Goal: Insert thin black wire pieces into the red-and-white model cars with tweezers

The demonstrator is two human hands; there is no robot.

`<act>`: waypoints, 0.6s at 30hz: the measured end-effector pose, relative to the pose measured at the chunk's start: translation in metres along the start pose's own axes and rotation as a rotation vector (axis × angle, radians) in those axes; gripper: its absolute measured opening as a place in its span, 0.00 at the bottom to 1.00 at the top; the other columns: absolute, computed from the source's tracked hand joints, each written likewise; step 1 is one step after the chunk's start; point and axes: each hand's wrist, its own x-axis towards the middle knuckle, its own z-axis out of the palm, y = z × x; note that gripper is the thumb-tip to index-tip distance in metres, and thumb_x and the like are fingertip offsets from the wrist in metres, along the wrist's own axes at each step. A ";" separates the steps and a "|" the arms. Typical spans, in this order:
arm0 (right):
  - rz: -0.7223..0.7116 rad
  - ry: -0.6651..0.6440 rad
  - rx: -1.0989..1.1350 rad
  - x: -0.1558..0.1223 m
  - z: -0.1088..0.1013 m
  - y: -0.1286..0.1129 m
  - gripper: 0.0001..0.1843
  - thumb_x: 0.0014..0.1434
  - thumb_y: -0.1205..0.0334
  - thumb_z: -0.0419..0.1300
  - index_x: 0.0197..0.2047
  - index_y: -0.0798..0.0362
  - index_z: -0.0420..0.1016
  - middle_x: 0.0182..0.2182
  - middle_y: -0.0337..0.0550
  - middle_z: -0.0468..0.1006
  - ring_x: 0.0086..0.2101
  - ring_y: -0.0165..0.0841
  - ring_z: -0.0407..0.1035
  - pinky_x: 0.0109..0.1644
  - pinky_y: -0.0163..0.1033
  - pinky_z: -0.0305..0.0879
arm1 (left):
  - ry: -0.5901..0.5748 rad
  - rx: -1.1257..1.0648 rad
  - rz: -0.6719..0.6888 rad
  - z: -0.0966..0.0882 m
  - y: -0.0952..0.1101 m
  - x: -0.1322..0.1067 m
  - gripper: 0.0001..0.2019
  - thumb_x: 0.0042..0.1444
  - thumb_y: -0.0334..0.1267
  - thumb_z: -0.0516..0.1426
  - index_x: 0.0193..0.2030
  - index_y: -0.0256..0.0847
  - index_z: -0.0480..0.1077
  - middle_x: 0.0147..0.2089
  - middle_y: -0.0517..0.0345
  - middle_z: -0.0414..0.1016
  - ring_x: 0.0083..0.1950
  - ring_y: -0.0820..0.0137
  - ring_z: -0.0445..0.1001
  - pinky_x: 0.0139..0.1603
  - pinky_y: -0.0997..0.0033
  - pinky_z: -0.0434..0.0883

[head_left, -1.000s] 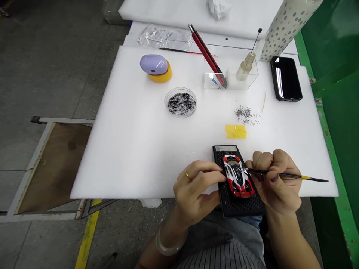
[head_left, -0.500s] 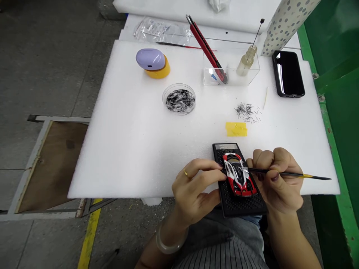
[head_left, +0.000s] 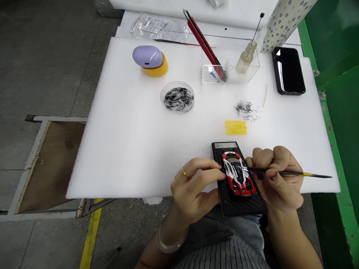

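A small red, white and black model car (head_left: 238, 175) sits on a black perforated base (head_left: 240, 201) at the near edge of the white foam sheet (head_left: 134, 142). My left hand (head_left: 193, 190) grips the base's left side, fingertips touching the car's left flank. My right hand (head_left: 277, 179) is closed around a thin black brush (head_left: 297, 173) with a yellow band. The brush tip rests on the car's roof.
Farther back lie a yellow tape piece (head_left: 236, 127), a scatter of tiny black pins (head_left: 246, 110), a round dish of pins (head_left: 177, 98), a clear box with a red knife (head_left: 206, 46) and small bottle (head_left: 246, 56), a black phone (head_left: 288, 70) and a purple case (head_left: 148, 56). A green frame (head_left: 333, 123) borders the right.
Both hands, the car and the brush stay in the same hold. The view has tilted slightly, so the things on the foam sit a little higher and further left in the picture.
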 end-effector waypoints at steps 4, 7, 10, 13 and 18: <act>0.006 0.005 -0.001 0.001 0.001 -0.001 0.14 0.59 0.64 0.69 0.29 0.49 0.67 0.20 0.33 0.60 0.22 0.29 0.53 0.24 0.37 0.50 | -0.001 0.010 -0.001 0.001 0.000 0.001 0.03 0.62 0.31 0.63 0.43 0.38 0.75 0.43 0.56 0.77 0.43 0.72 0.77 0.42 0.72 0.77; 0.006 0.003 0.005 0.002 0.002 -0.001 0.13 0.59 0.65 0.68 0.29 0.49 0.67 0.20 0.33 0.60 0.23 0.29 0.54 0.24 0.37 0.52 | 0.003 0.014 -0.001 0.001 0.000 0.001 0.03 0.62 0.31 0.62 0.42 0.38 0.75 0.43 0.56 0.77 0.43 0.72 0.77 0.42 0.72 0.77; 0.003 0.001 0.006 0.002 0.002 -0.001 0.13 0.59 0.64 0.68 0.29 0.49 0.68 0.19 0.33 0.60 0.23 0.30 0.54 0.24 0.38 0.54 | 0.005 0.015 -0.002 0.000 0.000 0.001 0.03 0.62 0.32 0.62 0.43 0.38 0.75 0.43 0.55 0.77 0.43 0.71 0.77 0.41 0.72 0.77; 0.006 0.015 -0.017 0.002 0.002 -0.001 0.14 0.58 0.63 0.69 0.28 0.48 0.67 0.19 0.33 0.59 0.22 0.30 0.53 0.23 0.38 0.53 | 0.006 0.019 -0.010 0.000 0.000 0.000 0.03 0.62 0.32 0.62 0.43 0.39 0.75 0.43 0.56 0.78 0.42 0.71 0.77 0.40 0.70 0.77; 0.009 0.020 -0.028 0.002 0.002 -0.001 0.15 0.58 0.62 0.70 0.27 0.48 0.66 0.19 0.33 0.58 0.22 0.29 0.53 0.24 0.37 0.54 | 0.006 0.021 -0.006 0.000 0.000 0.000 0.04 0.62 0.32 0.63 0.43 0.39 0.75 0.43 0.56 0.78 0.42 0.71 0.77 0.40 0.70 0.77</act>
